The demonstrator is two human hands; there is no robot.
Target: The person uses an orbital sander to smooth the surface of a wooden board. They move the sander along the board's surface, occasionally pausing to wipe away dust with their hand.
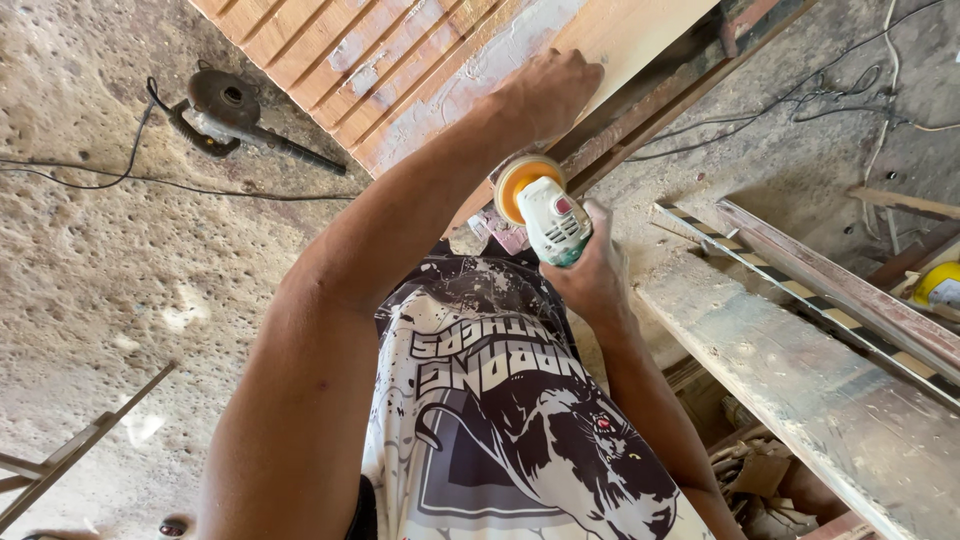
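My left hand [552, 88] rests flat on a wooden panel [400, 50] with routed grooves and patches of pale filler, pressing near its lower edge. My right hand [592, 270] grips a small white power sander [550, 215] with an orange pad [522, 180]. The sander sits just below the panel's edge, tilted toward it. Whether the pad touches the wood is hidden by my left forearm.
An angle grinder [235, 115] with a black cord [120, 180] lies on the rough concrete floor at upper left. Dusty boards and metal rails [800, 300] run along the right. Wires trail at upper right, a yellow object [940, 283] sits at the right edge.
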